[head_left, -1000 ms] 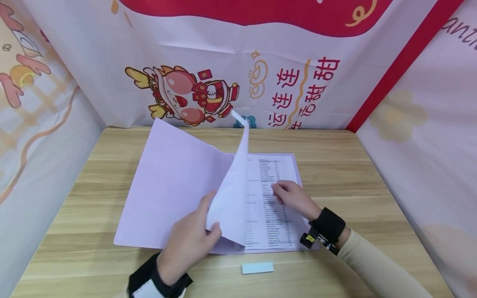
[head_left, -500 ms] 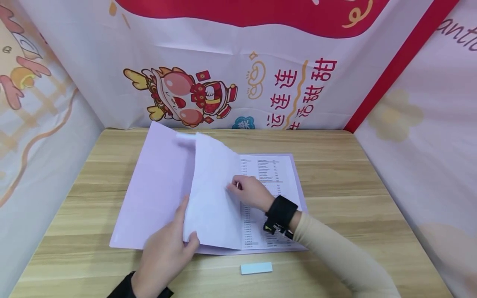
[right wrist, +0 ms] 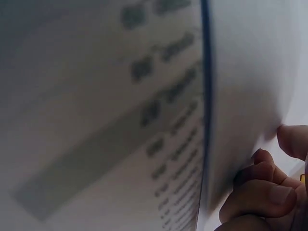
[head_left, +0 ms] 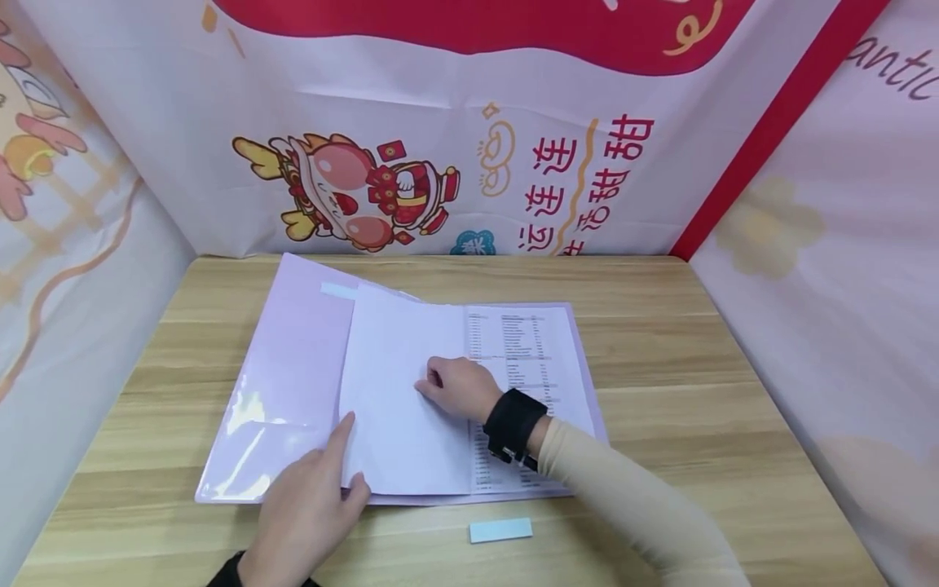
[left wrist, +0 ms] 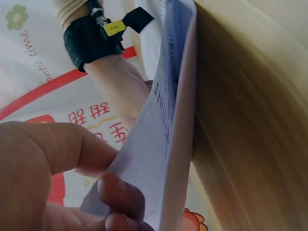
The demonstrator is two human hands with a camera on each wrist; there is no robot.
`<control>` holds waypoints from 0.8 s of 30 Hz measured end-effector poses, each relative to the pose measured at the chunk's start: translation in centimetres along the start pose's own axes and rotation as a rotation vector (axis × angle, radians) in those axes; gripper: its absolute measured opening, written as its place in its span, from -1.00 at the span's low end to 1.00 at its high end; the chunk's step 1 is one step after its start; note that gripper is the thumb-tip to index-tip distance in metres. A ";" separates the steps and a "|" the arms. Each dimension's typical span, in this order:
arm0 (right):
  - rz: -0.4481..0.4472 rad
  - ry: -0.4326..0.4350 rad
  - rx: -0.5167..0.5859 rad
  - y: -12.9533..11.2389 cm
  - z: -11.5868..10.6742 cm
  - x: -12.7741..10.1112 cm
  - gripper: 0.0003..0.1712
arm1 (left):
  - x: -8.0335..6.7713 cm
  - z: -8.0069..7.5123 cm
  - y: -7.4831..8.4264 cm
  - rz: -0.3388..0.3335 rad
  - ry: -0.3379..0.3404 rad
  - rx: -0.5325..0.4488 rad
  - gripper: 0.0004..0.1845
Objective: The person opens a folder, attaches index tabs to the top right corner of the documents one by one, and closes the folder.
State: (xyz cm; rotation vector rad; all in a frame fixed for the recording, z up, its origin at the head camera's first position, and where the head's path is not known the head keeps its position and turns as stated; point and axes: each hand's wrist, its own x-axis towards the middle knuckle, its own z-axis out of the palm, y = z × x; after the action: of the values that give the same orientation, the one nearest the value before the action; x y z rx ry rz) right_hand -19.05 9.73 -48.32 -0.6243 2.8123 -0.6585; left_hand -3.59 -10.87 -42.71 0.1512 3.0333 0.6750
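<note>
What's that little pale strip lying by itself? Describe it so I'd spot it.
Start at the wooden table and find the open lilac folder. Just beyond the folder's near edge lies a small pale blue strip, flat on bare wood, apart from every sheet, touched by neither hand.

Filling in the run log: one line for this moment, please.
left hand: pinches sheet corner | right hand: rests on sheet | folder: open on table

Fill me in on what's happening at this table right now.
A person is turning a white paper sheet inside an open pale lilac plastic folder on the light wooden table. The left hand pinches the sheet's near corner between thumb and finger. The right hand, fingers curled, rests on the sheet by the fold. A printed page of small text lies exposed on the right. A small pale blue rectangular label lies on the table nearer the person.
</note>
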 end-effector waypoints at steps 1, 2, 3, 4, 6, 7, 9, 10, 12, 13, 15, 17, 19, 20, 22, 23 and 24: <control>0.000 -0.002 -0.011 0.0 0.1 0.1 -0.62 | 0.0 0.1 -0.1 -0.002 -0.010 0.012 -0.25; 0.003 -0.003 -0.023 -0.1 0.2 0.2 -0.61 | 0.1 0.2 -0.3 -0.001 -0.013 0.025 -0.28; 0.004 -0.002 -0.035 -0.2 0.3 0.3 -0.61 | 0.1 0.4 -0.4 0.002 -0.014 0.038 -0.31; 0.007 -0.004 -0.045 -0.3 0.4 0.3 -0.60 | 0.2 0.5 -0.6 0.004 -0.020 0.049 -0.33; 0.013 -0.006 -0.061 -0.5 0.5 0.4 -0.60 | 0.3 0.8 -0.9 0.011 -0.027 0.068 -0.36; 0.015 -0.006 -0.066 -0.6 0.5 0.5 -0.60 | 0.3 1.0 -1.1 0.014 -0.027 0.079 -0.37; 0.021 -0.008 -0.078 -0.8 0.5 0.5 -0.60 | 0.4 1.2 -1.4 0.017 -0.029 0.095 -0.38; 0.023 -0.009 -0.083 -0.8 0.5 0.5 -0.60 | 0.5 1.4 -1.6 0.020 -0.033 0.103 -0.37; 0.021 -0.011 -0.098 -0.9 0.6 0.5 -0.61 | 0.5 1.6 -1.9 0.027 -0.030 0.125 -0.38; 0.021 -0.012 -0.105 -1.0 0.6 0.5 -0.61 | 0.6 1.8 -2.1 0.029 -0.032 0.136 -0.38; 0.016 -0.012 -0.128 -0.9 0.7 0.5 -0.62 | 0.7 1.9 -2.3 0.033 -0.040 0.156 -0.37; 0.009 -0.014 -0.145 -0.9 0.8 0.5 -0.62 | 0.8 2.0 -2.4 0.028 -0.051 0.174 -0.36; 0.004 -0.007 -0.159 -0.8 1.0 0.6 -0.62 | 0.8 2.0 -2.5 0.018 -0.069 0.182 -0.35; 0.000 -0.003 -0.169 -0.8 1.0 0.6 -0.62 | 0.8 2.1 -2.6 0.018 -0.071 0.186 -0.35; -0.005 0.002 -0.181 -0.7 1.1 0.7 -0.62 | 0.7 2.1 -2.8 0.016 -0.072 0.197 -0.34; -0.006 0.005 -0.188 -0.7 1.1 0.7 -0.61 | 0.7 2.2 -2.9 0.015 -0.073 0.201 -0.34; -0.008 0.008 -0.195 -0.7 1.2 0.8 -0.61 | 0.7 2.2 -3.0 0.013 -0.076 0.204 -0.33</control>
State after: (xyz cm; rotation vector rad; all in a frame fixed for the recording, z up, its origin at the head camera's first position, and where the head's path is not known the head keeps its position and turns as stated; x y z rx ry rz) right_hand -19.20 8.38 -49.17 -0.6666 2.9052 -0.3905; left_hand -4.48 -12.59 -46.01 0.1965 3.0233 0.3499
